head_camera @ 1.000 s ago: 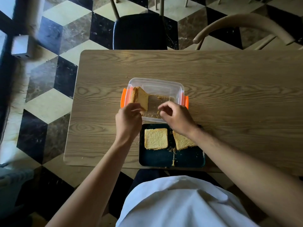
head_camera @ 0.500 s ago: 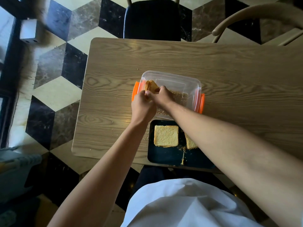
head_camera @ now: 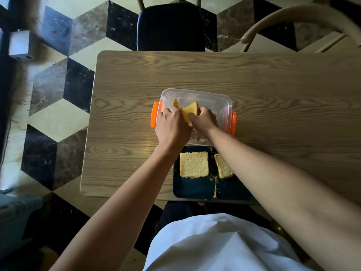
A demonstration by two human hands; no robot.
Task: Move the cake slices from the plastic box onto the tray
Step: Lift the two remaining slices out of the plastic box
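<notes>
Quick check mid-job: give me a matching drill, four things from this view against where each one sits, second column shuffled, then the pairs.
Things:
1. Cake slice held by both hands
2. Square cake slice lying flat
3. Plastic box
4. Dark tray

Places:
A. At the table's near edge, close to the person
B. Inside the plastic box, tilted up
C. On the tray's left part
D. On the table just beyond the tray

Pairs: 1-B, 2-C, 3-D, 4-A
</notes>
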